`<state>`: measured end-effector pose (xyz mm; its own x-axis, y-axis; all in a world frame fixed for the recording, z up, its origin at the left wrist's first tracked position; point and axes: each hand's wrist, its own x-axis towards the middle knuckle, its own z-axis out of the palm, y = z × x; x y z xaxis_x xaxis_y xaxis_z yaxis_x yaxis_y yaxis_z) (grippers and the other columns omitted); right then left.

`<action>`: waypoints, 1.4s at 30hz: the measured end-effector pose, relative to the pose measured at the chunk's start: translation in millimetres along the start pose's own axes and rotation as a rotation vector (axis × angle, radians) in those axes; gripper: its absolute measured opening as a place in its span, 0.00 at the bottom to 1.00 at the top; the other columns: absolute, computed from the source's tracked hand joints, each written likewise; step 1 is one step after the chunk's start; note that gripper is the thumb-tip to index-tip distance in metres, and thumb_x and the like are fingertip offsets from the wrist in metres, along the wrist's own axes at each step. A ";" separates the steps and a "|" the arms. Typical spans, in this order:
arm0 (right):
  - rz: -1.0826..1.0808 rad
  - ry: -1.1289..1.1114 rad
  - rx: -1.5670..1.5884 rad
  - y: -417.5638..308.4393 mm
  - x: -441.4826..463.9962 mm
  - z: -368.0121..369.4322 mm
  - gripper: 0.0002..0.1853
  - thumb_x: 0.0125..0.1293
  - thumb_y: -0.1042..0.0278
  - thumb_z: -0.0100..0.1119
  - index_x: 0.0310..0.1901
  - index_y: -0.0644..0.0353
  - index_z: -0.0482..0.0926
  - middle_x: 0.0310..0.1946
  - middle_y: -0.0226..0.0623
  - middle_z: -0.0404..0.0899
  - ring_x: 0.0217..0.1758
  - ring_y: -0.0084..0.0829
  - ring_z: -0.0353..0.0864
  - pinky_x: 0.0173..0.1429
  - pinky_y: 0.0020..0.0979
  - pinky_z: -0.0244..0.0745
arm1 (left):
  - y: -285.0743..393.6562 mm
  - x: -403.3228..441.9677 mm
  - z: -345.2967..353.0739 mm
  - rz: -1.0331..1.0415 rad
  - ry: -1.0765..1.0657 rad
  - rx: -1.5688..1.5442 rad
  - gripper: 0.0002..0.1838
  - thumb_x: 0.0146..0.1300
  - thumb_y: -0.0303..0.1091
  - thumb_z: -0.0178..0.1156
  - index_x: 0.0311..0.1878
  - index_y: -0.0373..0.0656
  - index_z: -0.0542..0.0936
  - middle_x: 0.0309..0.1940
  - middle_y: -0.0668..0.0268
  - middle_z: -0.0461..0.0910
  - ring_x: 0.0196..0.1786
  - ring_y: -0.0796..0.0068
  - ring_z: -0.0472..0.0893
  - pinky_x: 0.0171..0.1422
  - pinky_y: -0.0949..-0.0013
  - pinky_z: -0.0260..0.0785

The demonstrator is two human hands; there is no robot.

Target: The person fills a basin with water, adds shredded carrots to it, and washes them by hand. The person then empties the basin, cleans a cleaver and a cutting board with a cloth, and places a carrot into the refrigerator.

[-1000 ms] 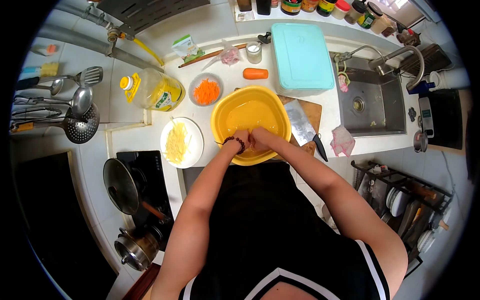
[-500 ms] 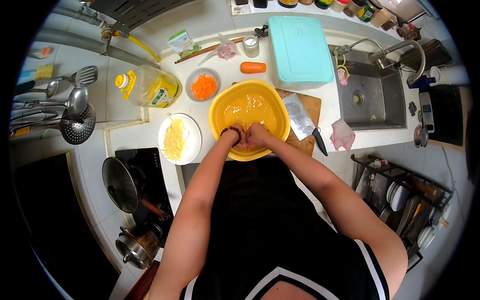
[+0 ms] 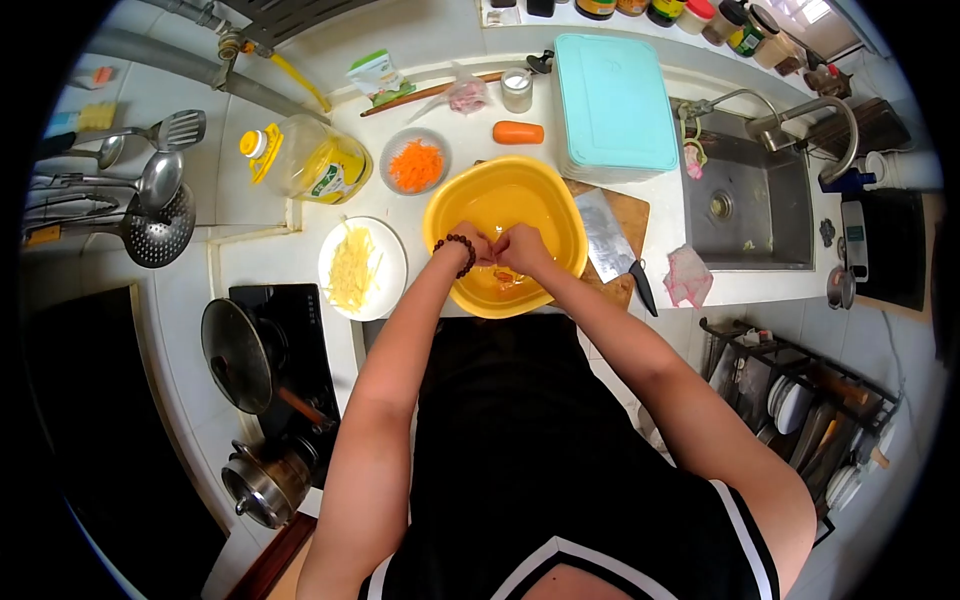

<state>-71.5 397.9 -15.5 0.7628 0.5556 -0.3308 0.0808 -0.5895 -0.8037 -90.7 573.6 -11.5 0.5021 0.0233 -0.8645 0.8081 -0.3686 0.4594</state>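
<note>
Left hand (image 3: 480,243) (the one with the beaded bracelet (image 3: 469,256)) and right hand (image 3: 520,245) are both in a yellow basin (image 3: 572,215), fingers curled in and nearly meeting — honestly can't tell if either one's gripping anything. Some reddish bits (image 3: 504,277) sit in the basin just below them. Basin's partly over a cutting board (image 3: 628,218) — knife (image 3: 606,238) lying just beside it, on the right.

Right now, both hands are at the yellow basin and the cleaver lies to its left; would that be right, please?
Not quite: the cleaver lies to the right of the yellow basin, as the head view shows. The left hand and right hand are at the basin.
</note>
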 end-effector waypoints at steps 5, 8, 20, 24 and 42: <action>-0.103 0.112 -0.022 -60.0 2.4 -52.3 0.09 0.52 0.70 0.75 0.35 0.61 0.91 0.28 0.47 0.88 0.31 0.40 0.89 0.42 0.36 0.83 | 16.7 -3.6 -30.9 0.264 0.102 0.041 0.14 0.50 0.27 0.76 0.42 0.38 0.90 0.36 0.59 0.90 0.35 0.70 0.89 0.45 0.71 0.82; -0.155 0.195 -0.018 -93.1 -2.4 -75.7 0.06 0.54 0.73 0.72 0.34 0.62 0.90 0.28 0.51 0.86 0.32 0.46 0.87 0.41 0.40 0.82 | 49.3 -44.9 -43.8 0.349 0.168 -0.120 0.15 0.48 0.28 0.76 0.42 0.42 0.91 0.36 0.62 0.90 0.36 0.72 0.88 0.46 0.70 0.82; -0.105 0.212 -0.135 -77.0 -6.8 -41.4 0.03 0.53 0.77 0.68 0.29 0.63 0.88 0.28 0.56 0.83 0.35 0.53 0.87 0.45 0.45 0.83 | 19.7 -17.3 -15.4 0.333 0.243 -0.024 0.16 0.50 0.27 0.75 0.44 0.37 0.89 0.37 0.61 0.90 0.38 0.74 0.88 0.47 0.68 0.81; -0.072 0.241 -0.109 -95.7 3.1 -45.0 0.05 0.53 0.77 0.68 0.32 0.63 0.89 0.30 0.58 0.83 0.37 0.54 0.87 0.45 0.45 0.82 | 35.5 -38.7 -33.9 0.456 0.258 0.038 0.13 0.52 0.24 0.73 0.43 0.35 0.89 0.37 0.60 0.90 0.39 0.74 0.89 0.47 0.70 0.81; -0.006 0.189 -0.144 -176.1 171.1 25.4 0.23 0.60 0.88 0.53 0.56 0.66 0.84 0.41 0.49 0.89 0.45 0.37 0.90 0.53 0.32 0.83 | 3.1 -4.1 -209.6 0.711 0.599 0.055 0.14 0.67 0.17 0.57 0.52 0.32 0.85 0.46 0.54 0.89 0.47 0.67 0.89 0.55 0.68 0.80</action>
<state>28.4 611.6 56.9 0.8676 0.4477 -0.2164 0.1662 -0.6713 -0.7223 -25.7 767.1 36.2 0.9612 0.2448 -0.1270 0.2413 -0.5237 0.8170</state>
